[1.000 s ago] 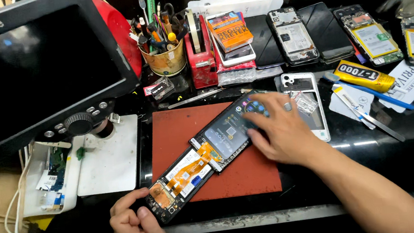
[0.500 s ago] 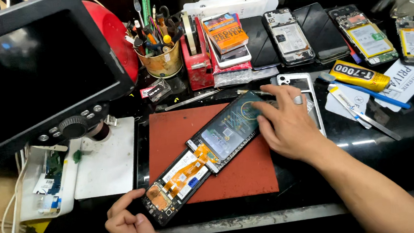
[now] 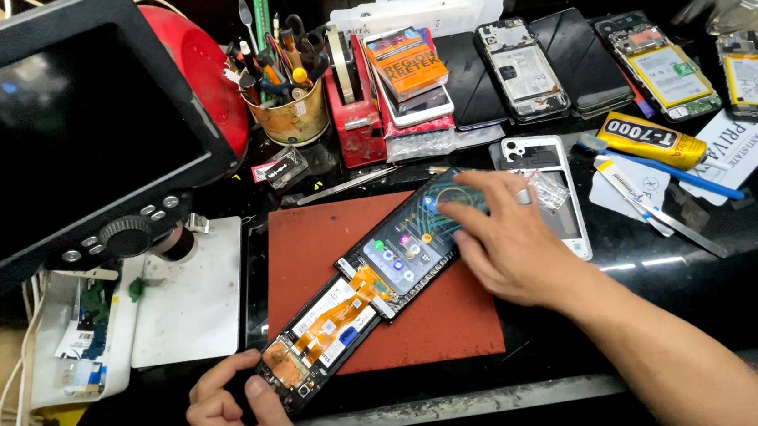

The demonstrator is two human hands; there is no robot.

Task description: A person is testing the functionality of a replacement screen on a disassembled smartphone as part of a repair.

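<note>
A person's two hands work on an opened smartphone [image 3: 325, 332] lying diagonally across a red repair mat [image 3: 326, 236] on a dark, crowded worktop [image 3: 748, 254]. The phone's chassis, its back off and orange flex cables showing, sits at the near left corner of the mat. A lit display panel [image 3: 413, 237] rests partly over the chassis's far end and angles away toward the far right.

The left hand [image 3: 237, 422], at the near edge, is closed on the near end of the chassis, thumb on top and fingers curled at its left side. The right hand [image 3: 500, 243], with a ring on one finger, lies on the far end of the display panel, fingers spread and resting flat on the glowing glass rather than gripping it.

To the left stands a digital microscope with a dark screen [image 3: 61, 131] over a white base plate [image 3: 190, 293], with a red bowl [image 3: 197, 64] behind it. Along the far side stand a metal cup crammed with tools [image 3: 288, 111], a red tape dispenser [image 3: 353, 106], an orange box [image 3: 404, 63] and a row of dismantled phones [image 3: 522, 68]. Tweezers [image 3: 345, 186] lie just beyond the mat. Right of the right hand are a white phone frame [image 3: 572, 223], a yellow glue tube [image 3: 651, 139] and a blue-handled tool [image 3: 677, 173].
</note>
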